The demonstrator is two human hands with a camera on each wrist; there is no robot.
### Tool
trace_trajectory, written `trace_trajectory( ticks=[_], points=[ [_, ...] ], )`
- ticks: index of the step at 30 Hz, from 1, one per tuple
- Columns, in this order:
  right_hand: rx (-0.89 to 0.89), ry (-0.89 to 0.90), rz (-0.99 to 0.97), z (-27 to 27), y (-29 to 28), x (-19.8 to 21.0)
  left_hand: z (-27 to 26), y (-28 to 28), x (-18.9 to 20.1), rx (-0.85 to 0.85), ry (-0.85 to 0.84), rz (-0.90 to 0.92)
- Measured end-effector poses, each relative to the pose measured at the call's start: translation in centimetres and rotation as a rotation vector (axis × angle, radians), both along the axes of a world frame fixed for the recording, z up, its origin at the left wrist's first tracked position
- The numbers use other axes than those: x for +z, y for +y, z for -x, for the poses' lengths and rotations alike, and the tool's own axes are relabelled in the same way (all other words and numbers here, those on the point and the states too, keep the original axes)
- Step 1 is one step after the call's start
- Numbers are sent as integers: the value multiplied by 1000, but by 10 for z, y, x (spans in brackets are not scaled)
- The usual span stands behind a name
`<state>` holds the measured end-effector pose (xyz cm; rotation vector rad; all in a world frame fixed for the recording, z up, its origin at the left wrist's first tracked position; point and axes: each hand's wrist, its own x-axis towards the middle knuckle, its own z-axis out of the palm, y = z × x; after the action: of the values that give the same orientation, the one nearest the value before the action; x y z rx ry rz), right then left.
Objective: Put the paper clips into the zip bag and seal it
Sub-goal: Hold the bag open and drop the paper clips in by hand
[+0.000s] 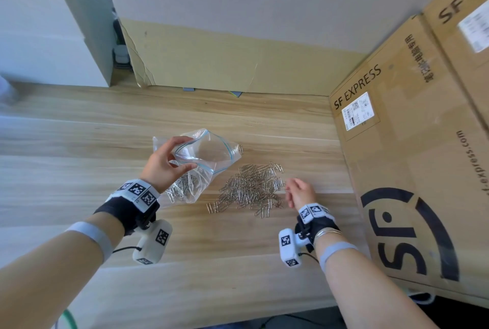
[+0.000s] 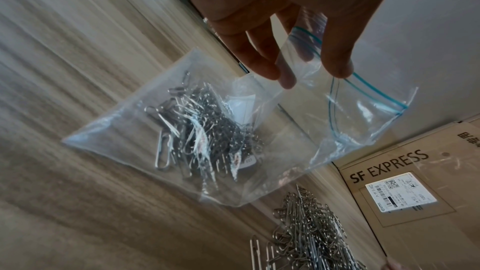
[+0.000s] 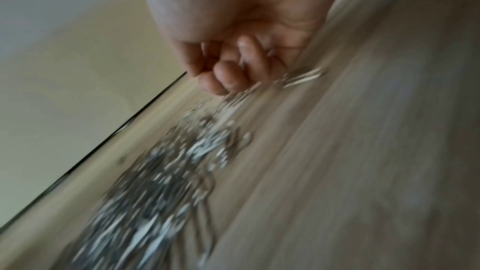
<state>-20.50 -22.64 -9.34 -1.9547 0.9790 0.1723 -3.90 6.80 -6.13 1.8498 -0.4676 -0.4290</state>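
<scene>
My left hand holds a clear zip bag with a blue seal strip above the wooden table, its mouth gaping open. In the left wrist view the thumb and fingers of my left hand pinch the near lip of the zip bag. A clump of silver paper clips lies in the bag's bottom. A loose pile of paper clips is spread on the table to the right of the bag. My right hand is at the pile's right edge with its fingers curled over a few clips; that view is blurred.
A large SF Express cardboard box stands close on the right, just past my right hand. A cardboard sheet leans against the wall at the back. One stray clip lies by the bag's far corner.
</scene>
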Motion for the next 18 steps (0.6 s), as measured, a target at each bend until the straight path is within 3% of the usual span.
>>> trace_trajectory(
  ticks=[3, 6, 12, 15, 18],
  points=[
    [-280, 20, 10, 13, -23, -11, 0, 0, 1, -10, -16, -11],
    [-433, 43, -104, 16, -22, -18, 0, -1, 1, -18, -18, -10],
    [-237, -28, -241, -11, 15, -10, -1, -1, 0, -24, -35, -16],
    [-159, -34, 18, -24, 13, -11, -1, 0, 1, -26, -40, -20],
    [-189, 52, 243, -28, -3, -12, -2, 1, -1, -21, -34, -20]
  ],
)
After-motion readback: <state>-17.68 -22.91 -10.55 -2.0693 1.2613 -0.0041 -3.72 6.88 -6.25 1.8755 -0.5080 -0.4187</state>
